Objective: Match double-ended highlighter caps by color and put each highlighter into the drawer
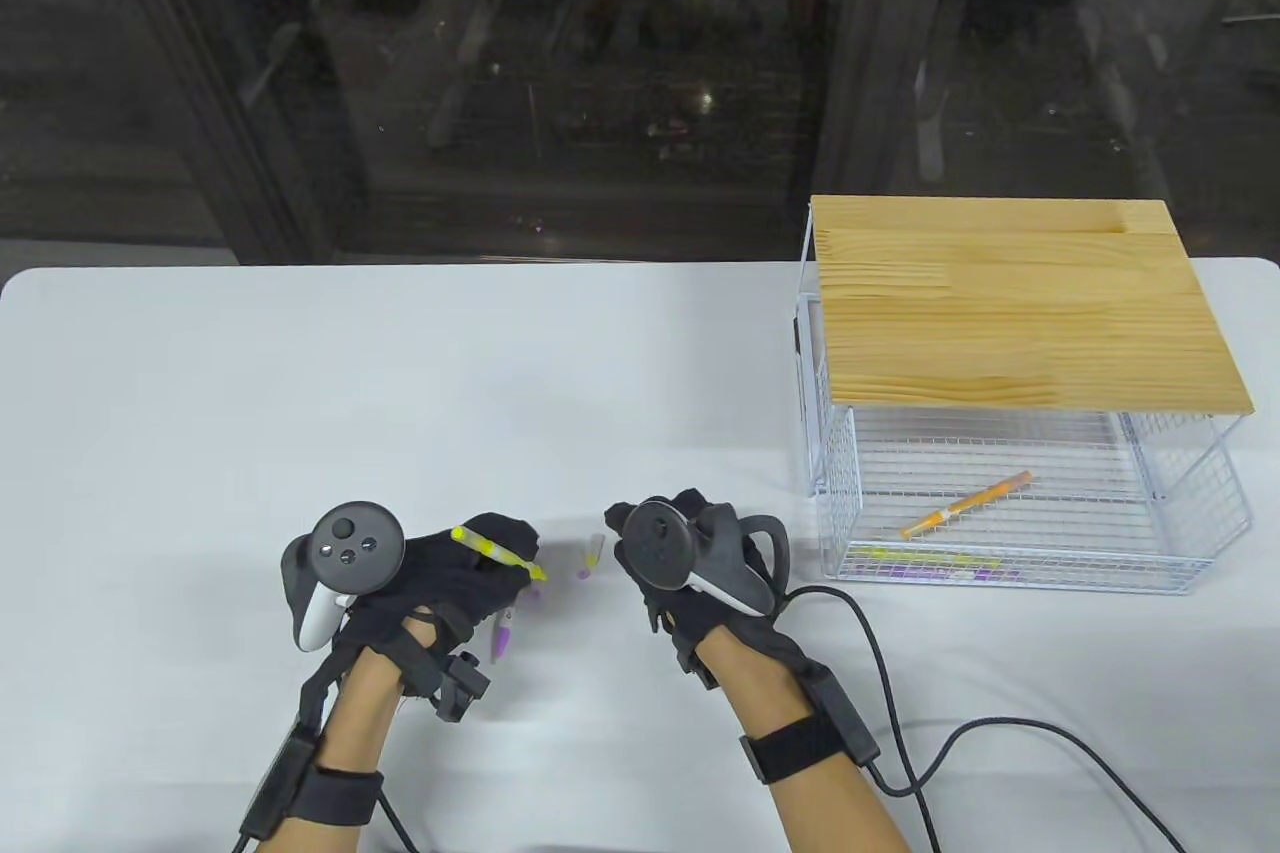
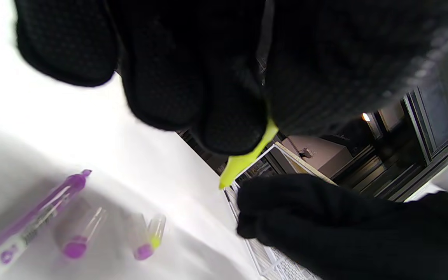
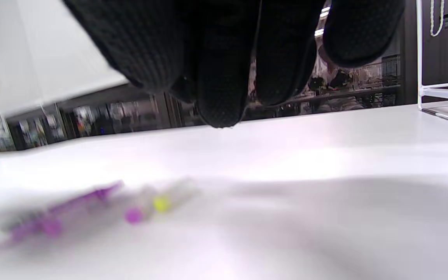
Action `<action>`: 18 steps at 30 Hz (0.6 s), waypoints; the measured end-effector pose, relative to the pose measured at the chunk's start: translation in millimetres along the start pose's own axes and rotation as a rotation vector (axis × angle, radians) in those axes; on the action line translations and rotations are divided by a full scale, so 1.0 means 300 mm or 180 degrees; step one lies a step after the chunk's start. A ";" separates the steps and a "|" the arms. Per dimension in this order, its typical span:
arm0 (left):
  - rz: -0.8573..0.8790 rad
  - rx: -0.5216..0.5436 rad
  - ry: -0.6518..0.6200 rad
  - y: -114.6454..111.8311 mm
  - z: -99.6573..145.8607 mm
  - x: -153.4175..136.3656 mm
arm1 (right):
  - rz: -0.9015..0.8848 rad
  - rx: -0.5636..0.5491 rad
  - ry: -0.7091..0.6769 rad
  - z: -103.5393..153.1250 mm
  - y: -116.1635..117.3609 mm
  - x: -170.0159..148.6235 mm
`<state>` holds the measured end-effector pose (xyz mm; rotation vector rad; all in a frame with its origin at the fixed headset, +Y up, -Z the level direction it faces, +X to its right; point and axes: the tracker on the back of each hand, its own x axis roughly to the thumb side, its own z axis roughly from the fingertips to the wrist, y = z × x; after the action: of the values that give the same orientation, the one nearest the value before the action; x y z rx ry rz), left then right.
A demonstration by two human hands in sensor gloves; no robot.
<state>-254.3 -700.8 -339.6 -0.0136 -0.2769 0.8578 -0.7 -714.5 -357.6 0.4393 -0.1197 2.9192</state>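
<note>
Highlighters, several, on and above a white table [image 1: 200, 373].
Wire drawer [image 1: 1190, 513]: white mesh, pulled out from under a wooden top [image 1: 1020, 303] at the table's right side. It contains an orange highlighter [image 1: 966, 504] lying on the mesh floor and, along the front wall, highlighters in yellow and purple [image 1: 935, 565].
Left hand [image 1: 450, 583]: gloved, fingers curled round a yellow highlighter [image 1: 497, 553]; the uncapped yellow tip [image 2: 243, 163] protrudes below the fingers, above the table.
Right hand [image 1: 690, 543]: gloved, just right of the left hand, fingers bent downward over the table; whether they grip anything cannot be told.
Purple highlighter [image 2: 33, 214]: lying on the table under the left hand, tip uncapped.
Loose caps, three, on the table between the hands: one clear with purple end [image 2: 78, 237]; one purple-ended [image 2: 141, 243] and one yellow-ended [image 2: 156, 231], these two touching.
</note>
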 end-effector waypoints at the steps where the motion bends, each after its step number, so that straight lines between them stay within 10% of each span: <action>1: -0.0005 0.0006 0.0007 0.001 -0.001 -0.002 | 0.0138 0.0092 -0.0002 -0.015 0.020 0.011; 18: 0.0529 0.0342 0.0300 0.034 0.010 -0.066 | 0.0783 0.0190 -0.0226 -0.080 0.155 0.072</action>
<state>-274.8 -709.1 -342.5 0.0232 -0.1421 1.0333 -36.8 -753.9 -376.4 0.5760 -0.1035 3.1554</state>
